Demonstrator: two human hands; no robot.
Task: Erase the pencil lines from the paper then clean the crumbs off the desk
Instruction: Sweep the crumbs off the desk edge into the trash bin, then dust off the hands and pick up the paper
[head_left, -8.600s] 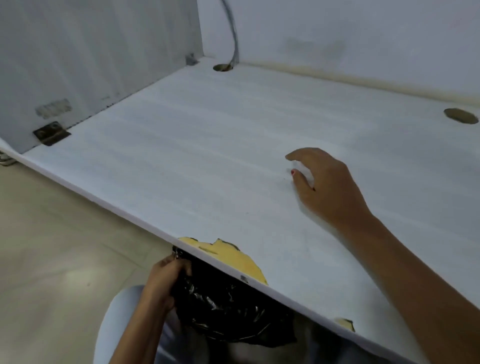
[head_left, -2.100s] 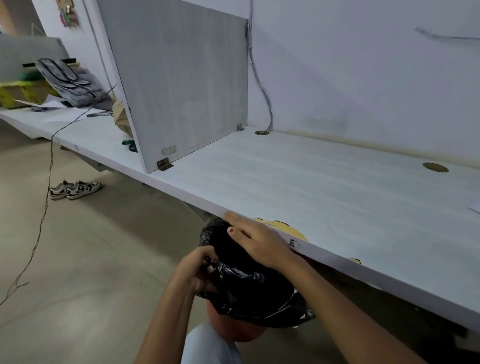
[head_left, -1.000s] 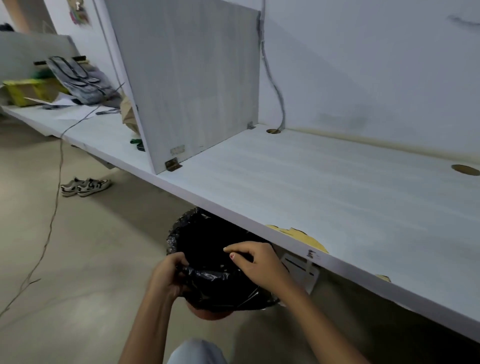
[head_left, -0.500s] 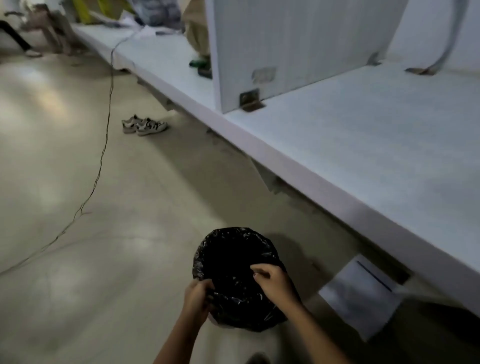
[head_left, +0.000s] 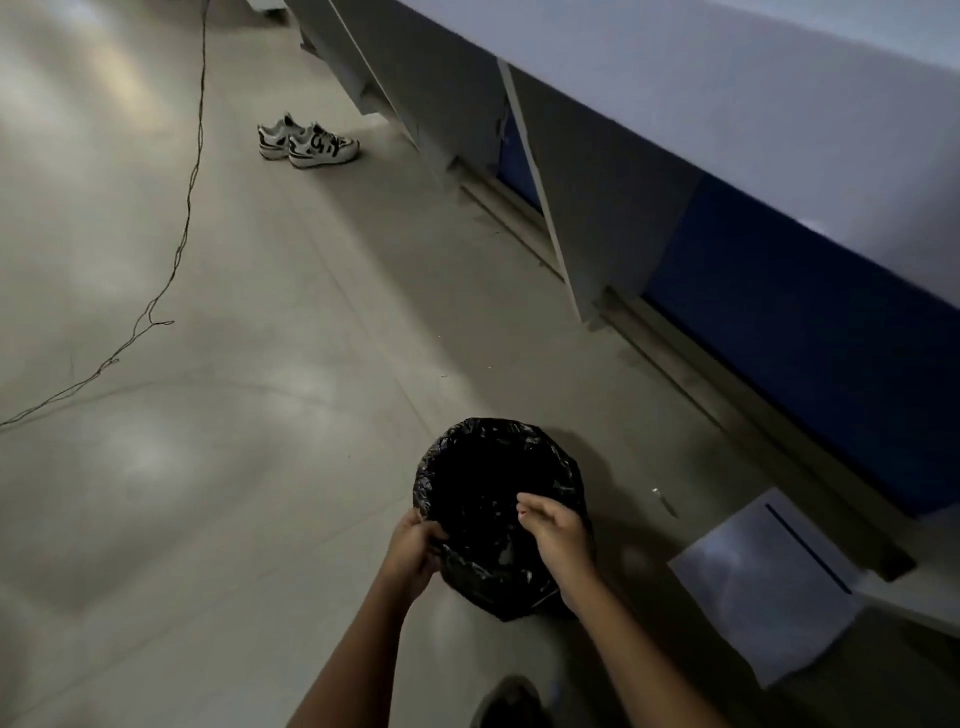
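Left hand (head_left: 413, 545): grips the near rim of the black bin liner (head_left: 498, 587).
Right hand (head_left: 558, 535): fingers curled over the bin mouth; cannot tell if it holds anything.
Paper (head_left: 763, 587): on the floor, right of the bin, below the desk (head_left: 727, 104) edge.
Crumbs: none visible.
Risk: a pull drags the liner off or tips the bin, spilling crumbs.

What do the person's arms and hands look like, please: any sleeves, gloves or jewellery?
Both forearms are bare as far as the frame shows: no sleeves, gloves, watch or bracelets on the left hand or the right hand. One of the right hand's fingers has a red-painted nail. No rings are visible, though the picture is dim.
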